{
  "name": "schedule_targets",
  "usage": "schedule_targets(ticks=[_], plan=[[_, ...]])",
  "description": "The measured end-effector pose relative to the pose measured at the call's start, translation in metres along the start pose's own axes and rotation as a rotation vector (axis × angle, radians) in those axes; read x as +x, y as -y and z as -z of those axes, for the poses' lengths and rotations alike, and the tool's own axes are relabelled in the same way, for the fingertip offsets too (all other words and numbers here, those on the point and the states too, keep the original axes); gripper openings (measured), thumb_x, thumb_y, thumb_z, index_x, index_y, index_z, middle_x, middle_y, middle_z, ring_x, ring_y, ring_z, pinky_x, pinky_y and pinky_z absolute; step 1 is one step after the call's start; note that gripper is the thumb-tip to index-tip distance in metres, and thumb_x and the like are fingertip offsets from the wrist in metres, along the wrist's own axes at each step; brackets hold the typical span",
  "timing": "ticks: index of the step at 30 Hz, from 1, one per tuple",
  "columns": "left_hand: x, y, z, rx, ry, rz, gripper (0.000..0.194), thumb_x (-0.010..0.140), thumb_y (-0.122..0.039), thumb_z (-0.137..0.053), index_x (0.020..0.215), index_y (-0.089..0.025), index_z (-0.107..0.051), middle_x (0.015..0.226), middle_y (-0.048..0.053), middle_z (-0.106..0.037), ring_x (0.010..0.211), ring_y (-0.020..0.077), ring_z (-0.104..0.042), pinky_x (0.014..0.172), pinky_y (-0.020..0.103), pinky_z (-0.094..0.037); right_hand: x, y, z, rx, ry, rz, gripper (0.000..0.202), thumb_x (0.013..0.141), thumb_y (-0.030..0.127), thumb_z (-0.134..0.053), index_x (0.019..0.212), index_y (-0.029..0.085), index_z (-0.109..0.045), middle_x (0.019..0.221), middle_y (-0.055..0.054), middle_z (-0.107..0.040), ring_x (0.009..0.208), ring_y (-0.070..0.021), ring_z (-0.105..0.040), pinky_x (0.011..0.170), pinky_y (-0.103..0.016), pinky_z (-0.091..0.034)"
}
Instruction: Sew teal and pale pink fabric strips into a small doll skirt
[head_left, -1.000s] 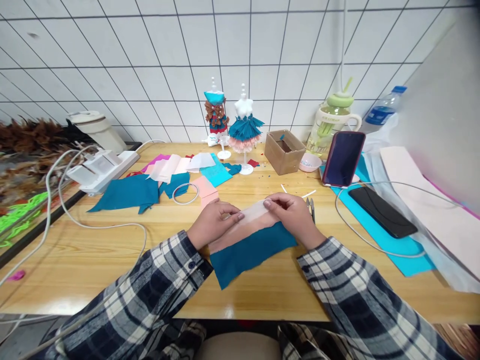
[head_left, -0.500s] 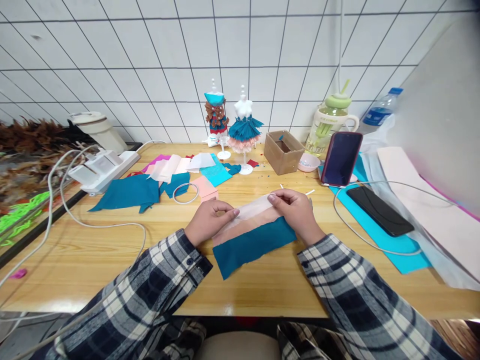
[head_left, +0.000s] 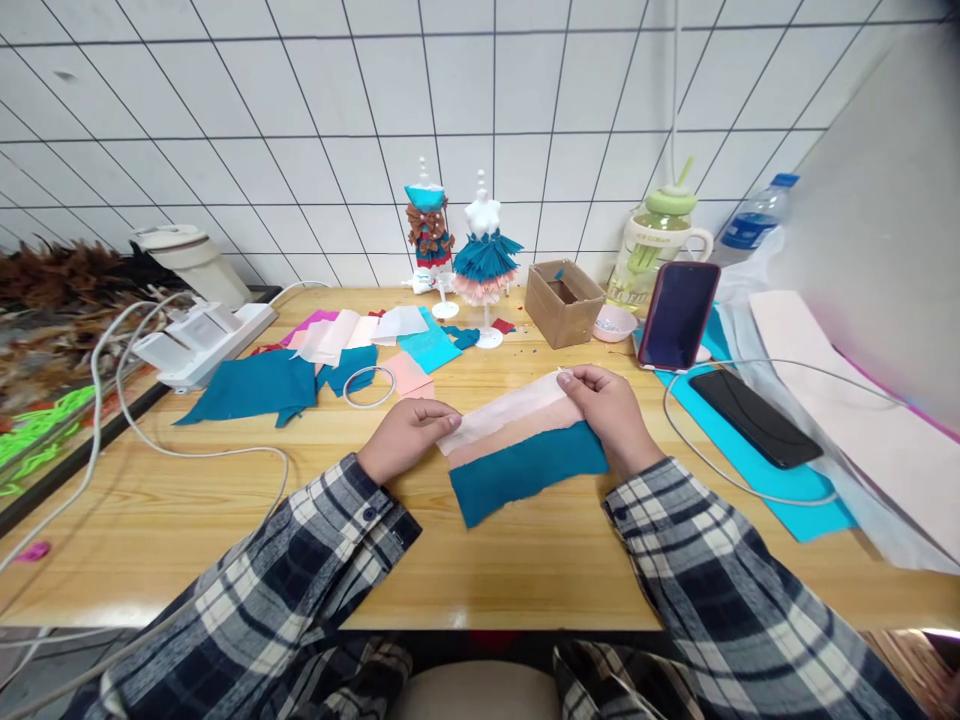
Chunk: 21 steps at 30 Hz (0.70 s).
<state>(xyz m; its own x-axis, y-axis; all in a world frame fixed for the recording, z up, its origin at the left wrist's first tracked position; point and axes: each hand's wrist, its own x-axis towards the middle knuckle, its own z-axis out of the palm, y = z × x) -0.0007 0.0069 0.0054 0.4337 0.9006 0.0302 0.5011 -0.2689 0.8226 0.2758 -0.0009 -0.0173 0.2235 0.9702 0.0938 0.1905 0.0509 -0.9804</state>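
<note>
- Item in hand: a three-band layered strip, made of a pale pink band (head_left: 506, 408), a peach band (head_left: 517, 430) and a teal band (head_left: 529, 475); paper or cloth cannot be confirmed.
- Location: in front of the person, over the near middle of the wooden tabletop (head_left: 225, 545). Whether the lower teal edge touches the wood cannot be told.
- Left hand (head_left: 409, 437): thumb and forefinger pinched together on the left end of the pale pink band; remaining fingers curled under.
- Right hand (head_left: 609, 415): thumb and forefinger clamped on the upper right corner; how many layers are caught is hidden.
- Step in hand, as judged: holding the layers spread and lined up in staggered bands.
- Next move, as judged: calls for a firm pinch at both ends and even tension, lest the bands slip out of line.
- Pose: both forearms angle inward from the near edge, plaid sleeves (head_left: 300, 550) low, wrists bent toward each other. The right hand sits slightly farther out, so the strip slants up to the right.
</note>
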Motion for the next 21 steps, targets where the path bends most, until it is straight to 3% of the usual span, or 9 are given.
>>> schedule_targets(ticks=[5,8,11,13,15,17,21], plan=[[0.001,0.003,0.0,-0.046,-0.016,0.037,0.038,0.078,-0.049,-0.059,0.069,-0.013,-0.069,0.065,0.002,-0.065,0.061,0.0147,-0.056,0.057,0.023,-0.043,0.007,-0.011,0.004,-0.1,0.029,0.003,0.034,0.074,0.05,-0.065,0.081,0.017,-0.069,0.07,0.0,-0.066,0.065,-0.0152,-0.057,0.058,-0.025,-0.042],[0.0,0.004,-0.001,-0.036,0.001,0.057,0.037,0.079,-0.048,-0.059,0.071,-0.013,-0.07,0.067,0.002,-0.066,0.063,0.0154,-0.057,0.059,0.024,-0.043,0.007,-0.01,0.006,-0.302,0.045,0.039,0.035,0.079,0.049,-0.058,0.091,0.018,-0.07,0.081,-0.004,-0.069,0.073,-0.0189,-0.06,0.067,-0.03,-0.046],[-0.001,0.001,-0.006,-0.027,0.065,0.063,0.037,0.081,-0.048,-0.056,0.072,-0.014,-0.069,0.067,0.002,-0.065,0.064,0.0154,-0.056,0.06,0.024,-0.043,-0.004,0.005,0.001,-0.588,-0.024,0.293,0.05,0.08,0.043,-0.058,0.123,0.018,-0.059,0.117,-0.012,-0.064,0.102,-0.0266,-0.058,0.091,-0.042,-0.043],[-0.002,-0.002,-0.01,-0.033,0.117,0.054,0.04,0.083,-0.049,-0.055,0.068,-0.014,-0.067,0.063,0.001,-0.061,0.062,0.0141,-0.053,0.058,0.024,-0.041,-0.017,0.017,-0.008,-0.704,0.09,0.563,0.062,0.08,0.04,-0.061,0.136,0.018,-0.047,0.136,-0.013,-0.052,0.123,-0.0293,-0.045,0.105,-0.046,-0.031],[-0.003,-0.005,-0.014,-0.066,0.158,0.042,0.043,0.083,-0.051,-0.054,0.066,-0.013,-0.065,0.06,-0.001,-0.057,0.059,0.0127,-0.05,0.056,0.023,-0.039,-0.03,0.026,-0.02,-0.72,0.328,0.745,0.055,0.082,0.039,-0.061,0.133,0.022,-0.049,0.135,-0.01,-0.053,0.128,-0.0279,-0.04,0.11,-0.046,-0.024],[-0.004,-0.009,-0.018,-0.13,0.195,0.053,0.045,0.084,-0.054,-0.054,0.067,-0.013,-0.064,0.06,-0.001,-0.057,0.059,0.0124,-0.049,0.057,0.024,-0.04,-0.039,0.03,-0.031,-0.697,0.455,0.774,0.049,0.082,0.039,-0.062,0.127,0.021,-0.051,0.128,-0.009,-0.058,0.125,-0.0267,-0.044,0.111,-0.047,-0.02],[-0.008,-0.011,-0.022,-0.486,0.204,0.066,0.049,0.082,-0.059,-0.056,0.091,-0.013,-0.07,0.09,0.007,-0.07,0.085,0.0219,-0.062,0.078,0.031,-0.048,-0.043,0.027,-0.039,-0.657,0.458,0.713,0.025,0.085,0.035,-0.06,0.103,0.02,-0.055,0.097,-0.006,-0.066,0.095,-0.0222,-0.058,0.108,-0.046,-0.025]])
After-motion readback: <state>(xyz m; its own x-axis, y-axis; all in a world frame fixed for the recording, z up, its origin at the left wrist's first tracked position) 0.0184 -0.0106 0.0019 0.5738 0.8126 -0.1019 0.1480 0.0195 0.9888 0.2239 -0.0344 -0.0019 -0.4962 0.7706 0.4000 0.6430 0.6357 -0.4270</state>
